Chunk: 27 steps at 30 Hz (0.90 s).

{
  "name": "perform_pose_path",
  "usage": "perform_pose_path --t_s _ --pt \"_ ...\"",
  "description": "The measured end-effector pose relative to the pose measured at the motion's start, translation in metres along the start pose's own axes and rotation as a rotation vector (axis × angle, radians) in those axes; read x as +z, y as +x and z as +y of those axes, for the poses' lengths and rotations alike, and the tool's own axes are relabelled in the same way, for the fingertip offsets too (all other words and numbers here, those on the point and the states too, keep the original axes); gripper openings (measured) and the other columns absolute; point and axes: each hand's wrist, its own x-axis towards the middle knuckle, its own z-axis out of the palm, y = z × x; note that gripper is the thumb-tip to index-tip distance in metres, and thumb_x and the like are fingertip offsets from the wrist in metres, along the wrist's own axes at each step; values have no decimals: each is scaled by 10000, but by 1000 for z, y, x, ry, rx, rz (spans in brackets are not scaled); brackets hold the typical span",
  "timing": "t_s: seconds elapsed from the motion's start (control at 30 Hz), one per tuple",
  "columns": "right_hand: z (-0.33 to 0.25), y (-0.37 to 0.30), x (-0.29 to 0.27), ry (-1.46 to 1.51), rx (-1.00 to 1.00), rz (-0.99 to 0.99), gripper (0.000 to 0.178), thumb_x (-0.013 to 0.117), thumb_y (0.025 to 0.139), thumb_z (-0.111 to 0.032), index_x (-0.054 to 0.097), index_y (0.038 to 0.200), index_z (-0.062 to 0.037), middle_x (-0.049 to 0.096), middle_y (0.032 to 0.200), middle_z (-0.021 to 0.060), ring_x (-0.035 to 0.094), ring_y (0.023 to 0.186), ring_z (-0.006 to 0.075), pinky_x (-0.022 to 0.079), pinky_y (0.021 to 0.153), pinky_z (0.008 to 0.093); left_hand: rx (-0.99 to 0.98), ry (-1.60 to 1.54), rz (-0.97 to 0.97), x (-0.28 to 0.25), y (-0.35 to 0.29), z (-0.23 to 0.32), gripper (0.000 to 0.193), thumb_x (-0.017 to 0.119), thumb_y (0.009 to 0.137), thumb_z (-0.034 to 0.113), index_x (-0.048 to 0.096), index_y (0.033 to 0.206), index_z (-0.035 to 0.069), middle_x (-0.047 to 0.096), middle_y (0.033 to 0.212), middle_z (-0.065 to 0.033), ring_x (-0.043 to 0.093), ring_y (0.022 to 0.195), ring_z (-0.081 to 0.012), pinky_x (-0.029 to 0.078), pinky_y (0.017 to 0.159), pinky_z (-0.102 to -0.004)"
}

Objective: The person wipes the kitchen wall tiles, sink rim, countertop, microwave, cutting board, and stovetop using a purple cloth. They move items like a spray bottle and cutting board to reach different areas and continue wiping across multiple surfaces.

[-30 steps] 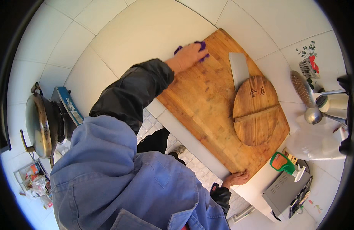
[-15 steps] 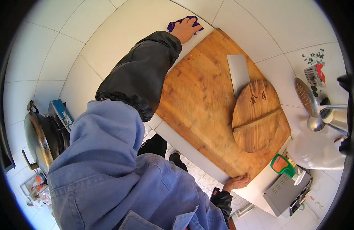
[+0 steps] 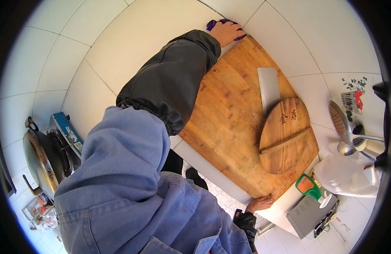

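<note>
My left hand (image 3: pixel 227 33) presses a dark purple cloth (image 3: pixel 211 25) against the pale counter, its fingers over the cloth. It is by the far corner of a large wooden cutting board (image 3: pixel 223 110). My right hand (image 3: pixel 260 204) lies against the board's near corner, fingers stretched along the edge and nothing seen in it. A cleaver (image 3: pixel 268 89) rests on the board with its broad blade flat; its handle end is hidden under a round wooden lid (image 3: pixel 286 137), which has a bar across it.
Tiled walls border the counter (image 3: pixel 136 42). At right are a green spray bottle (image 3: pixel 309 185), a grey metal box (image 3: pixel 310 216), a hanging skimmer (image 3: pixel 338 120), a ladle (image 3: pixel 346 147) and a white plastic bag (image 3: pixel 348 175). A wok (image 3: pixel 36 163) and a blue box (image 3: pixel 68 131) stand at left.
My left hand has slid the cloth rightward along the wall, up to the board's far corner. My right hand stays at the near corner. The view has shifted slightly.
</note>
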Motion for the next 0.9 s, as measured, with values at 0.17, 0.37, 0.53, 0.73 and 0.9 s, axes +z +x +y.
perform_pose_path --t_s 0.17,0.37,0.53,0.73,0.9 --pt "-5 2 -3 -7 5 -13 590 317 1089 -519 555 1347 -44 571 1353 191 494 1252 409 375 1047 520 -282 125 -7 -21 -24 -54 448 481 1023 181 531 1454 291 474 1504 -53 459 1386 -334 395 1011 -683" --pt "1 -1 2 36 31 -12 622 297 1080 -541 564 1345 -46 585 1343 181 489 1254 409 364 1055 507 -570 153 27 -41 -116 -123 534 493 1007 97 475 1501 302 425 1565 -57 433 1422 -339 371 1053 -721" --pt "7 -2 9 74 20 44 632 280 1088 -554 576 1320 -45 591 1336 177 538 1186 418 417 1002 513 -705 68 11 -49 -189 -113 532 499 990 88 486 1482 291 422 1544 -82 455 1387 -376 437 1050 -651" --pt "13 1 12 135 -38 111 623 254 1098 -532 599 1290 -50 604 1310 179 567 1188 404 437 981 518 -683 134 122 -52 -307 -27 538 514 938 62 535 1446 237 452 1500 -132 526 1283 -395 517 948 -603" --pt "21 1 17 81 -57 140 578 248 1105 -463 625 1281 -61 604 1336 148 572 1186 393 421 1007 513 -722 186 86 -57 -413 72 602 526 909 31 504 1479 221 438 1540 -155 516 1303 -402 509 985 -565"
